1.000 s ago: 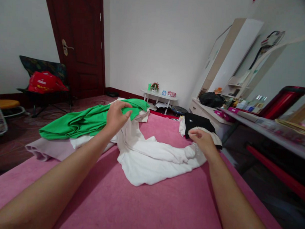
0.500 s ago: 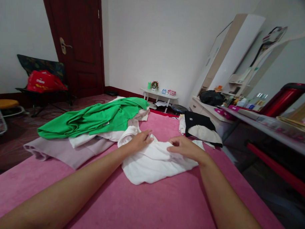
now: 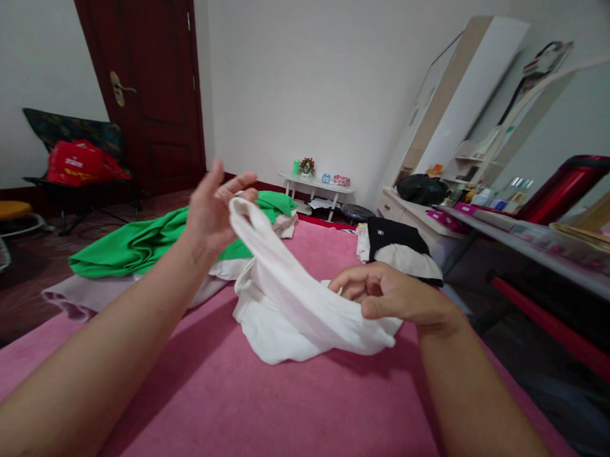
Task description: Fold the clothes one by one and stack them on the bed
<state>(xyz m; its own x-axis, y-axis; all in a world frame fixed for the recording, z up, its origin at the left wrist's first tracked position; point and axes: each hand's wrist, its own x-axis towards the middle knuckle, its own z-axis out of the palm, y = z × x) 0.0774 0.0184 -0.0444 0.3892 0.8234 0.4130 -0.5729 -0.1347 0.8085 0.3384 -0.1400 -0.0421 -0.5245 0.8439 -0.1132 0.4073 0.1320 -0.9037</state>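
Note:
A crumpled white garment (image 3: 302, 302) lies partly on the pink bed cover (image 3: 278, 414), one end lifted into the air as a twisted loop. My left hand (image 3: 213, 208) is raised at that lifted end, thumb up and fingers spread. The loop touches or nearly touches its lower fingers; whether one is hooked in it I cannot tell. At the garment's right side, my right hand (image 3: 393, 295) has its fingers curled behind the fabric and its thumb in front, gripping it. What the garment is cannot be made out.
A green garment (image 3: 134, 242) lies over pale clothes (image 3: 90, 291) on the left. Beyond my right hand sits a black and white folded pile (image 3: 397, 242). A desk with a red cylinder (image 3: 566, 187) borders the right. A red bag (image 3: 82, 162) rests on a chair.
My left hand has risen up and left from the garment, and one end of the fabric has come up beside it. My right hand has shifted slightly right and curled more around the cloth.

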